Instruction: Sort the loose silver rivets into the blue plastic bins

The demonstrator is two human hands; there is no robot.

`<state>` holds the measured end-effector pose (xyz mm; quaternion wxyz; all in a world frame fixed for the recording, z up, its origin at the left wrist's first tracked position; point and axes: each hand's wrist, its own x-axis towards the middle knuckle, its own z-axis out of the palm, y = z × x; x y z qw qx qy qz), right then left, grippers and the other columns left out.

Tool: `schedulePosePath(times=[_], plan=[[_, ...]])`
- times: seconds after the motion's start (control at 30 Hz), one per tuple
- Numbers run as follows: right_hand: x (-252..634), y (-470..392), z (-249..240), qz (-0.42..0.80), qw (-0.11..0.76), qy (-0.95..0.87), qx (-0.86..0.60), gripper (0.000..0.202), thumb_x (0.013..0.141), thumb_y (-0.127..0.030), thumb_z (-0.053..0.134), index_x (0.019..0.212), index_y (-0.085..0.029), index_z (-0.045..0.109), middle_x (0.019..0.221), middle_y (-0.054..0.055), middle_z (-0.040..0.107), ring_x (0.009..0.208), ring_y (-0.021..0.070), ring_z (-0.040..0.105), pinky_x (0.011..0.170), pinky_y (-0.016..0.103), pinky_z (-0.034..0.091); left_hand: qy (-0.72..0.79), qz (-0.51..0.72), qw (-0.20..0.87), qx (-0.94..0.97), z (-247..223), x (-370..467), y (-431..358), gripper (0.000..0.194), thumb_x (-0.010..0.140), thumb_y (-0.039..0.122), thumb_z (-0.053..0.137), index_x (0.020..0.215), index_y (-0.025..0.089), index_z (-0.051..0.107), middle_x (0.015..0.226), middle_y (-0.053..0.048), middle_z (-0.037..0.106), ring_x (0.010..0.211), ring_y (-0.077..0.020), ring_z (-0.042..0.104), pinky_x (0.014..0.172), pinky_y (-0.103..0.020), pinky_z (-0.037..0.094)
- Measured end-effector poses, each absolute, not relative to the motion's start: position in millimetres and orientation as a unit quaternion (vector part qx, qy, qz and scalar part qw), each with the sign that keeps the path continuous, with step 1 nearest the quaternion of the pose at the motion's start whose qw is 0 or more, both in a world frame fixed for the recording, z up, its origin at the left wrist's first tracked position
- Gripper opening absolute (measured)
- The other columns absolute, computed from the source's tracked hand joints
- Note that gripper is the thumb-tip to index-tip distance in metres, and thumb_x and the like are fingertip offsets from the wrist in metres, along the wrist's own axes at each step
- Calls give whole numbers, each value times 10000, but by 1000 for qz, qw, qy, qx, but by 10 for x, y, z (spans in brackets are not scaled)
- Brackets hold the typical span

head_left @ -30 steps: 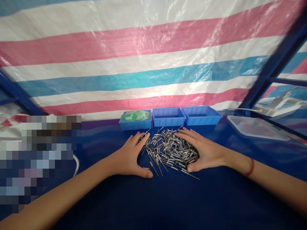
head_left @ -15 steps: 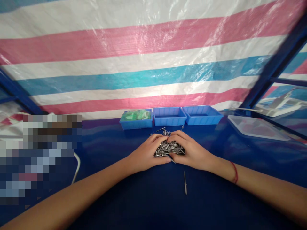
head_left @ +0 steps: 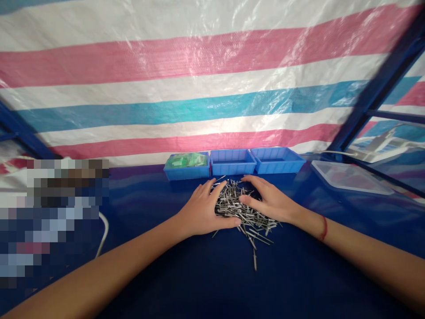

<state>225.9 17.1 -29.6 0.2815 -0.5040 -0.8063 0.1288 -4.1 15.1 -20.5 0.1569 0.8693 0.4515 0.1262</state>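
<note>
A loose pile of silvery blind rivets [head_left: 232,204] lies spread on the dark blue tabletop [head_left: 186,283]. My left hand [head_left: 206,208] rests along the pile's left side, fingers apart, thumb stretched over its near edge. On the other side, my right hand [head_left: 268,199] is open too, with its thumb and fingers spread over the upper right of the pile. Neither hand is closed around any rivets. One rivet [head_left: 255,260] sticks out at the near end of the pile. Some rivets are hidden under my fingers.
Behind the pile stand three blue bins: the left bin [head_left: 187,173] holds green packets [head_left: 187,160]; the middle bin [head_left: 233,167] and right bin [head_left: 279,165] show bare insides. A clear plastic lid [head_left: 352,177] lies at right. A white cable [head_left: 105,230] runs at left.
My hands have opened and moved apart from around the heaped rivets. The heap has spread out flatter and wider, toward me and to the right.
</note>
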Motion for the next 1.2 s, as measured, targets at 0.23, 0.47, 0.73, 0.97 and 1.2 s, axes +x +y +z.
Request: schedulePosePath(times=[0.23, 0.47, 0.73, 0.97, 1.2], plan=[[2224, 172, -239, 131, 302, -822, -465, 500, 841, -519, 504, 1200, -170, 502, 1205, 137, 579, 1105, 277, 563, 948, 454, 444, 423, 134, 175, 879, -200, 79, 233, 1085, 620, 798, 511, 1463, 198, 182, 1537, -182, 77, 1403, -382, 54, 1094, -570, 182], [2337, 73, -204, 262, 264, -846, -383, 666, 801, -557, 547, 1315, -162, 395, 1297, 150, 519, 1154, 292, 531, 963, 452, 438, 361, 134, 195, 902, -129, 102, 308, 1029, 672, 745, 528, 1457, 168, 198, 1489, -181, 265, 1369, -345, 242, 1105, -520, 217], [2579, -194, -235, 155, 100, -907, -379, 1299, 506, -681, 718, 1491, -217, 10, 1556, 116, 24, 1390, 413, 14, 1107, 609, 54, 338, -21, 147, 929, 27, -483, 235, 1227, 501, 738, 675, 1464, 355, 17, 1545, -83, -116, 1365, -462, -100, 1040, -688, -14], [2301, 75, -299, 125, 124, -906, -386, 1346, 494, -750, 663, 1482, -203, -69, 1550, 140, 39, 1385, 417, 46, 1104, 607, 81, 348, 19, 159, 924, -133, -260, 327, 1300, 489, 745, 672, 1465, 307, -67, 1544, -130, -83, 1380, -443, -40, 1072, -652, 8], [2114, 152, -342, 138, 193, -894, -380, 1254, 583, -673, 676, 1488, -149, -15, 1496, 222, 219, 1353, 395, 252, 1060, 570, 273, 308, 126, 190, 924, -172, -140, 328, 1242, 547, 711, 672, 1477, 199, 28, 1491, -173, 223, 1365, -360, 226, 1106, -522, 218]])
